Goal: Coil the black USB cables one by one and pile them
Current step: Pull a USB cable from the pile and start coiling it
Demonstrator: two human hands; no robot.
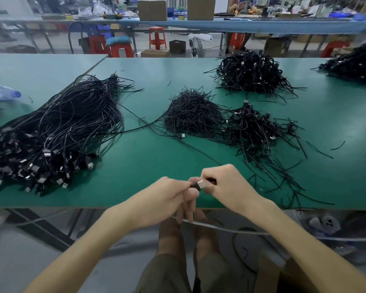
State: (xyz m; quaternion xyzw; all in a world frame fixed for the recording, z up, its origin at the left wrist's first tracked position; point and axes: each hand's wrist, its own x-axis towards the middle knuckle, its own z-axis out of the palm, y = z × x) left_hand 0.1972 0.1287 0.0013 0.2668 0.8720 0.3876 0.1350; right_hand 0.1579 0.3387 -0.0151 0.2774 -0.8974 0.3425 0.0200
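Cable plug [200, 184] pinched between my left hand [167, 199] and right hand [226, 187], both closed on it at the table [135, 166] edge; its cord trailing toward the loose bundle [51, 132] could snag while I coil.

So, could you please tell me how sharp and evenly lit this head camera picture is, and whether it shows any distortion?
Head view: soft, even light with faint shadows; the green table, the uncoiled cable bundle and both hands on the USB plug look sharp; the far benches and right edge are blurred; wide-angle bending curves the table's edges.
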